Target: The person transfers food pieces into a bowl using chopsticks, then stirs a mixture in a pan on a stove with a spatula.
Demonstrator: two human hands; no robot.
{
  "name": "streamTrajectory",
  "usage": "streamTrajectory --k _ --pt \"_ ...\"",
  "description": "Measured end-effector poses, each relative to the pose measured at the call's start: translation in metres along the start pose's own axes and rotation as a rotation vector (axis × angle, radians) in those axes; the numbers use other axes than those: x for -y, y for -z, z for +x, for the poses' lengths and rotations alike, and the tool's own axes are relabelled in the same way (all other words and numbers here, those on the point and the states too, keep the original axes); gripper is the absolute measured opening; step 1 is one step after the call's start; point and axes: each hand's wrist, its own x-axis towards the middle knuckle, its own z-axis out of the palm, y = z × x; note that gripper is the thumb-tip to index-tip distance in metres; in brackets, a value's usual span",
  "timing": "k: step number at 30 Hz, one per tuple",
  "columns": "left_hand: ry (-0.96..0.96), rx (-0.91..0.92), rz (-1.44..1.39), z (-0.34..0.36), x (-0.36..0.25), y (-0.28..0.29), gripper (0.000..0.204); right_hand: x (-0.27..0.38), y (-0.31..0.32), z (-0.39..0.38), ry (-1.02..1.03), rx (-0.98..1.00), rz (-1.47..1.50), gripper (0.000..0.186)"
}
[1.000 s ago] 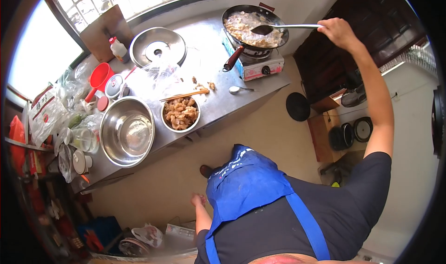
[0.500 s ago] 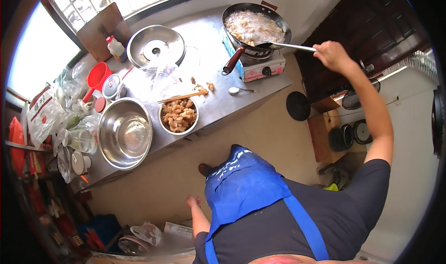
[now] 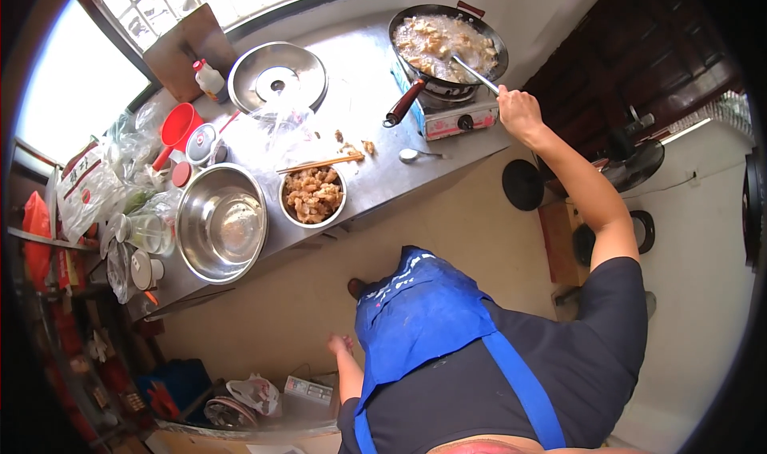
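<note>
A cook in a blue apron (image 3: 423, 318) and dark short-sleeved shirt works a wok (image 3: 498, 40) of frying food pieces (image 3: 435, 38) at the upper right of the frame. The right hand (image 3: 522, 114), fingers closed around the handle of a long metal spatula (image 3: 477, 73), is just off the wok's lower right rim; the tool's far end dips into the bubbling, pale liquid, its head hidden. The wok sits on a portable gas stove (image 3: 459, 121), its wooden handle (image 3: 406, 104) angled to the lower left. The left hand (image 3: 341, 344) hangs beside the apron at lower center, fingers curled; whether they hold anything cannot be told.

On the steel counter (image 3: 375, 182), left of center, chopsticks (image 3: 321, 163) lie at the upper edge of a bowl (image 3: 318, 225) heaped with brownish chunks (image 3: 311, 193). A large steel basin (image 3: 224, 224) stands to its left, a spoon (image 3: 409, 156) lies to its right, and a red dipper (image 3: 180, 125) rests at upper left.
</note>
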Motion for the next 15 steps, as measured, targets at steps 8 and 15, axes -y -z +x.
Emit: streamTrajectory --k 8,15 --pt "-0.022 -0.016 -0.025 0.004 0.023 0.019 0.059 -0.021 -0.004 0.023 -0.245 -0.013 0.235 0.022" --pt "-0.112 -0.062 0.014 -0.012 0.02 0.017 0.062 -0.071 -0.012 0.023 -0.419 0.031 0.538 0.028"
